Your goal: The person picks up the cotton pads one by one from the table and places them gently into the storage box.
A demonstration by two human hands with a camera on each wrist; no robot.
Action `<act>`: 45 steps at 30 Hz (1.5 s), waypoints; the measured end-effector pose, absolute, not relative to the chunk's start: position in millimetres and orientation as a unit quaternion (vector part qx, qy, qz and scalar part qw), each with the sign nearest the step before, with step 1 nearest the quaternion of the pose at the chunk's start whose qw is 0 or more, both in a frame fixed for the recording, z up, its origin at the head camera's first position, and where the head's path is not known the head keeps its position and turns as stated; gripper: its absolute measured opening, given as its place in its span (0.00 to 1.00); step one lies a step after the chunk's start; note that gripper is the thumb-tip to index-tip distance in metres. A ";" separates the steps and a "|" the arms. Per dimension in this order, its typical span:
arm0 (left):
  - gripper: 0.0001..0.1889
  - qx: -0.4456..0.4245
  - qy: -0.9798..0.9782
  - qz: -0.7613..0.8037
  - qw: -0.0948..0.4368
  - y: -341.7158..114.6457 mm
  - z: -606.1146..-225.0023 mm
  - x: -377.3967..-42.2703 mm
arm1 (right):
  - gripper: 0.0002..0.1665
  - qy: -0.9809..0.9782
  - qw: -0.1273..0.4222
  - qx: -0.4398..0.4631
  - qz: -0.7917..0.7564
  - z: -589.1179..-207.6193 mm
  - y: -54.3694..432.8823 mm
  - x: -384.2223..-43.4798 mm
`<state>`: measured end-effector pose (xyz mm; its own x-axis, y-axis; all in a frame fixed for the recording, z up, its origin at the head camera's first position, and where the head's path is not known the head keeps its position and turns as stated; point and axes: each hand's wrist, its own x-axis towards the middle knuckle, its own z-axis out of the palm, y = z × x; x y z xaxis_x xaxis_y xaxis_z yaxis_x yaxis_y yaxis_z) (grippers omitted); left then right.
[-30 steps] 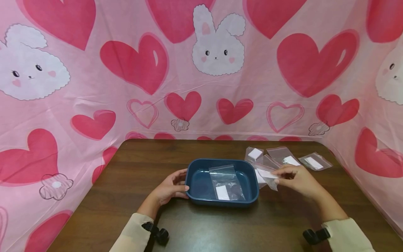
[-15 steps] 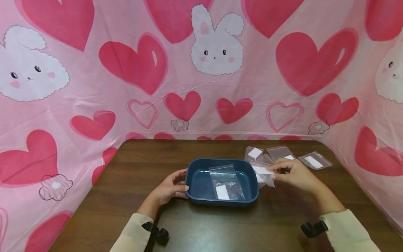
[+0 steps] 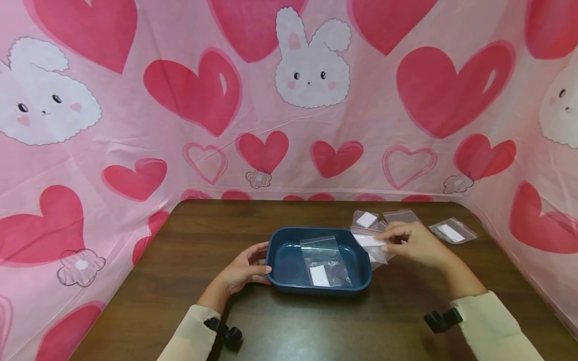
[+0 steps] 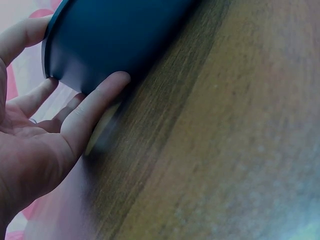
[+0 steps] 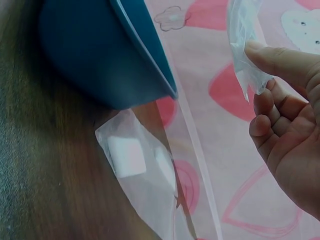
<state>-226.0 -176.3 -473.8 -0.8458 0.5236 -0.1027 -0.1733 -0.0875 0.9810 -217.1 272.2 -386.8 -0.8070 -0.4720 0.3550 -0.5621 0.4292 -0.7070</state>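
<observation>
My left hand (image 3: 244, 271) holds the left end of a dark blue rectangular plastic tray (image 3: 289, 289), thumb at the rim and fingers against the outer wall (image 4: 110, 40). Inside the tray lies a clear zip-lock bag (image 3: 322, 250) with a white block in it. Between thumb and fingers, my right hand (image 3: 417, 245) pinches another zip-lock bag (image 3: 368, 240) with something white inside, raised at the tray's right rim. In the right wrist view this bag (image 5: 245, 45) hangs from the fingertips, higher than the tray's edge.
Beside the tray's right end a bag with white blocks (image 5: 127, 155) rests on the brown wooden table (image 3: 217, 220). Farther back lie more bags: one with a white block (image 3: 366, 219), one partly behind my right hand (image 3: 402, 216), and one at the far right (image 3: 451, 232).
My right hand has moved left and slightly away from me, carrying the pinched bag from beside the tray to its right rim. The left hand and tray stay put.
</observation>
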 end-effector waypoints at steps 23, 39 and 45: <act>0.39 0.144 0.630 0.724 0.242 -176.7 -473.1 -225.6 | 0.15 -0.862 0.002 0.302 0.408 -375.7 248.4 -234.6; 0.38 0.144 0.629 0.725 0.242 -176.5 -472.8 -225.2 | 0.14 -0.854 -0.017 0.331 0.402 -374.1 227.3 -248.2; 0.38 0.146 0.628 0.725 0.242 -176.7 -473.3 -225.8 | 0.13 -0.850 -0.037 0.343 0.399 -376.1 218.0 -253.5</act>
<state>-225.8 -176.7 -473.3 -0.8399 0.5347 -0.0934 -0.1681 -0.0927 0.9814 -253.5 218.0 -376.1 -0.7623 -0.6122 0.2101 -0.5526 0.4467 -0.7036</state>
